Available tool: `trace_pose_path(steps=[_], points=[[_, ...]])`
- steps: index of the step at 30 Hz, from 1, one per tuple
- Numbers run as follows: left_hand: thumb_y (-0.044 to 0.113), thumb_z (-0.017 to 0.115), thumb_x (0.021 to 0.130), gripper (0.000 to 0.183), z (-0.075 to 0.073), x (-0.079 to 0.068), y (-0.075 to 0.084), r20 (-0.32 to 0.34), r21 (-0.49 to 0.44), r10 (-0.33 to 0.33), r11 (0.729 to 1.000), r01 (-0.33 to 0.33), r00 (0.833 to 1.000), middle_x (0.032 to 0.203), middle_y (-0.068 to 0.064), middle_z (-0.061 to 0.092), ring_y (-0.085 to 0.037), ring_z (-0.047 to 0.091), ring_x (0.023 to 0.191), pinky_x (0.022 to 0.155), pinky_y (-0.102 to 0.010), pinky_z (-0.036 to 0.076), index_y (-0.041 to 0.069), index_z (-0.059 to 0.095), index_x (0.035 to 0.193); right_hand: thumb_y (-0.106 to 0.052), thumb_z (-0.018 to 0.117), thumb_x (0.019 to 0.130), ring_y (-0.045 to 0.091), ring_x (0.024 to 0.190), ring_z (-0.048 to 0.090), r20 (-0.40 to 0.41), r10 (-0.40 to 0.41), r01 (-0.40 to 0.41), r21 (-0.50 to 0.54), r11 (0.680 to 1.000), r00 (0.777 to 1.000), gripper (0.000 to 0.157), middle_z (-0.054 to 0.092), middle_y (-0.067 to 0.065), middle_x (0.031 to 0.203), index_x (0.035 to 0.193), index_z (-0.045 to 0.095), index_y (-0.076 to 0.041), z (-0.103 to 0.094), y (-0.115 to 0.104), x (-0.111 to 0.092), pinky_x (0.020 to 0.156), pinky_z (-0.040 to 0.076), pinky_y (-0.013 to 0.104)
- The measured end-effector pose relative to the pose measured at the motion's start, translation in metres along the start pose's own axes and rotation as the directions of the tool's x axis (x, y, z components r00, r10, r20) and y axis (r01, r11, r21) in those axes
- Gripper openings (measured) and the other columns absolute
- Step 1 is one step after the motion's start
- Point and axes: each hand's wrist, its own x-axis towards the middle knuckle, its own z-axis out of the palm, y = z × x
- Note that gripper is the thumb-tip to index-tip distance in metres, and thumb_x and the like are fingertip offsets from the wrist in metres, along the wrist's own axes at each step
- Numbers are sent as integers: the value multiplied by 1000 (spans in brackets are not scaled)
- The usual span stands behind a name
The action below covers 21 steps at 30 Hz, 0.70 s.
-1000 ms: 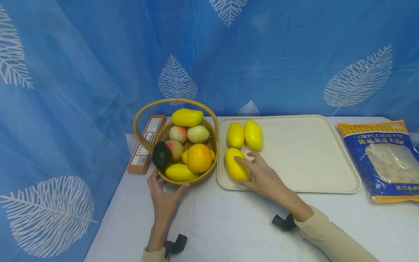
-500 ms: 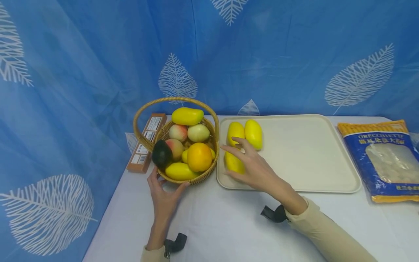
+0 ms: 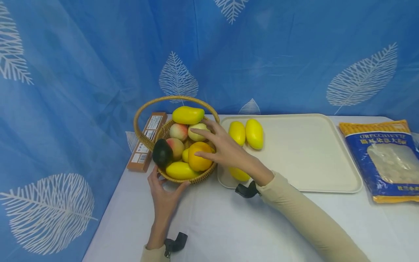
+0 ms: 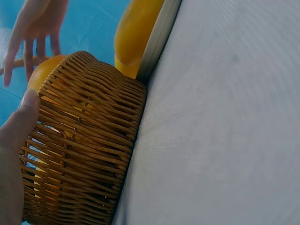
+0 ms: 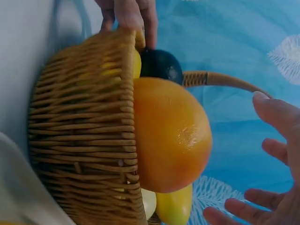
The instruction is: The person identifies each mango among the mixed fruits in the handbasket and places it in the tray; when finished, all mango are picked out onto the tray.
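A wicker basket (image 3: pixel 207 175) with a tall arched handle holds several fruits. My left hand (image 3: pixel 164 198) grips its near rim, the thumb on the woven edge in the left wrist view. My right hand (image 3: pixel 226 145), fingers spread and holding nothing, hovers over the basket's right side, above a large orange-coloured round fruit (image 3: pixel 196 160). In the right wrist view a gap shows between that hand and the fruit. Also inside are a dark green avocado (image 3: pixel 162 153), yellow mangoes (image 3: pixel 180 171), two peaches (image 3: pixel 178 132) and a pale green fruit (image 3: pixel 195 135), partly covered by right fingers.
A cream tray (image 3: pixel 304 156) right of the basket carries three yellow mangoes (image 3: pixel 254 134), the nearest partly hidden by my right arm. A blue and yellow pasta bag (image 3: pixel 386 160) lies at the far right. A brown box (image 3: pixel 140 158) stands left of the basket.
My right hand has let go of the nearest mango on the tray and moved left, over the basket. My left hand stays at the basket's rim.
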Motion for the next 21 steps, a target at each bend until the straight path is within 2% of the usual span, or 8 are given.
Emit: trace_pose_path(steps=[4, 7, 11, 16, 18, 21], points=[[23, 90, 68, 108, 0, 0, -1, -1, 3, 2, 1000, -2, 1000, 142, -13, 35, -26, 42, 125, 96, -40, 41, 20, 25, 154, -41, 70, 89, 27, 145, 30, 16, -3, 3, -3, 1000, 1000, 68, 29, 12, 157, 149, 42, -27, 8, 4, 22, 107, 43, 49], [23, 91, 68, 108, 0, -1, -1, 0, 2, -1, 1000, 1, 1000, 143, -13, 35, -25, 42, 125, 96, -41, 41, 21, 25, 154, -41, 70, 89, 30, 144, 31, 25, -12, 13, -23, 1000, 1000, 66, 30, 12, 157, 148, 44, -24, 14, 9, 34, 108, 41, 50], [24, 90, 69, 107, 1, 0, 0, 10, 15, -8, 1000, 8, 1000, 144, -11, 35, -22, 41, 125, 97, -35, 41, 22, 24, 154, -42, 67, 91, 34, 144, 31, 55, 14, -12, -26, 1000, 998, 62, 29, 14, 158, 147, 46, -24, 19, 14, 48, 111, 37, 53], [24, 90, 69, 108, 0, 1, 0, 15, 24, 0, 1000, -1, 1000, 144, -10, 35, -20, 41, 125, 97, -31, 41, 23, 24, 154, -45, 65, 91, 34, 147, 26, 122, 44, -43, -11, 999, 992, 65, 23, 12, 160, 149, 41, -28, 24, 21, 65, 116, 28, 55], [23, 90, 69, 108, -1, 2, 0, 13, 14, 10, 1000, -11, 1000, 144, -11, 35, -22, 41, 125, 97, -33, 41, 22, 24, 154, -45, 65, 91, 35, 147, 23, 134, 48, -47, -12, 999, 990, 65, 21, 12, 161, 150, 41, -28, 27, 24, 71, 115, 29, 55], [22, 90, 68, 108, -1, 2, -2, 12, -1, 20, 1000, -20, 1000, 144, -12, 35, -24, 41, 126, 97, -37, 41, 22, 24, 154, -43, 65, 92, 36, 147, 19, 131, 74, -72, -18, 997, 989, 63, 17, 11, 162, 149, 42, -27, 30, 28, 78, 110, 37, 53]])
